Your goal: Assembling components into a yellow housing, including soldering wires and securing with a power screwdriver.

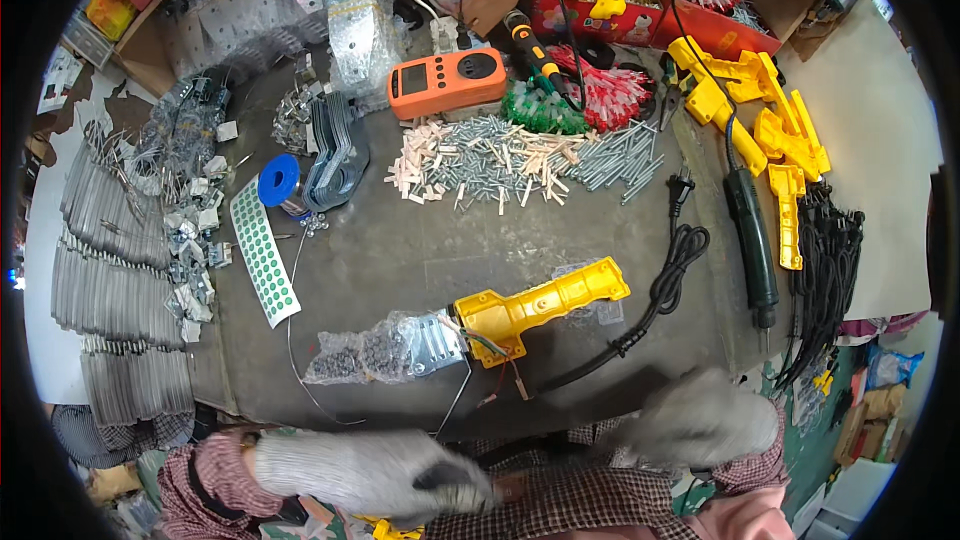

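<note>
My left hand (pixel 370 470), in a grey knit glove, is low in front of my checked apron, below the bench edge; its fingers are smeared by motion. At the lower right my right hand (pixel 700 422), gloved too, is a blur beside the black power cord (pixel 672 285). Between and beyond them lies an open yellow handle shell (pixel 535 308). Thin coloured wires (pixel 487 342) come out at its inner end. A perforated metal plate (pixel 437 342) adjoins the shell, and bubble wrap (pixel 360 355) covers the part beyond it. Neither hand touches the shell.
Screws and pale connectors (pixel 480 162) are heaped mid-bench, behind them an orange meter (pixel 447 83). A black electric screwdriver (pixel 750 245) hangs on its cord at right, near yellow shells (pixel 790 135). Left are a green-dot sticker sheet (pixel 264 252), solder spool (pixel 282 183) and stacked metal strips (pixel 112 295).
</note>
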### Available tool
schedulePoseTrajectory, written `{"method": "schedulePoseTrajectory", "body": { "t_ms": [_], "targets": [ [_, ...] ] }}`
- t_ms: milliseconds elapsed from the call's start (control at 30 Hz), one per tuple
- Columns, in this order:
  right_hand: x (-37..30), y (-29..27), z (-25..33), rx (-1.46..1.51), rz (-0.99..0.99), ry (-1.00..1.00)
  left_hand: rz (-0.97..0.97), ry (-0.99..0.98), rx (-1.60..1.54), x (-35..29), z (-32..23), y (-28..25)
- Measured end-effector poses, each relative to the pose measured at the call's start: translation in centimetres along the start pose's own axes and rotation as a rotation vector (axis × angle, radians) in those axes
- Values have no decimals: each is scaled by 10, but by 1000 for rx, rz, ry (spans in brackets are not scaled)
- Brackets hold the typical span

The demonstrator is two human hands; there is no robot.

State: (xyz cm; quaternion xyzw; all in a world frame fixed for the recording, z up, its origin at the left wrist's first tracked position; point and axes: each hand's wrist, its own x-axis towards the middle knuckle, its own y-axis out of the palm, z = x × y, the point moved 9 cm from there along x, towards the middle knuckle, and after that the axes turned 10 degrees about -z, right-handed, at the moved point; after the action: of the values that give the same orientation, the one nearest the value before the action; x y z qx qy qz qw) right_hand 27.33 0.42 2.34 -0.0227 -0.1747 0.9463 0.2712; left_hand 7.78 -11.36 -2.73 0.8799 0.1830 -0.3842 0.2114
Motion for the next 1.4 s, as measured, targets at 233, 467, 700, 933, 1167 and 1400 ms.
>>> {"method": "schedulePoseTrajectory", "body": {
  "t_ms": [233, 467, 700, 933, 1167, 1400],
  "targets": [
    [-52, -31, -86, 390, -888, 685, -1087, 658, 551, -14, -76, -136],
    [-35, -7, -90, 418, -762, 775, -794, 655, 322, 7, -60, -151],
    [7, 5, -95, 472, -614, 856, -1157, 752, 437, -28, -11, -139],
    [31, 26, -91, 510, -449, 849, -1174, 391, 677, -18, -1, -133],
    [32, 18, -80, 260, -427, 752, -1115, 385, 644, -15, 1, -133],
    [29, 23, -88, 540, -504, 827, -1125, 330, 600, -12, 3, -134]
  ]
}}
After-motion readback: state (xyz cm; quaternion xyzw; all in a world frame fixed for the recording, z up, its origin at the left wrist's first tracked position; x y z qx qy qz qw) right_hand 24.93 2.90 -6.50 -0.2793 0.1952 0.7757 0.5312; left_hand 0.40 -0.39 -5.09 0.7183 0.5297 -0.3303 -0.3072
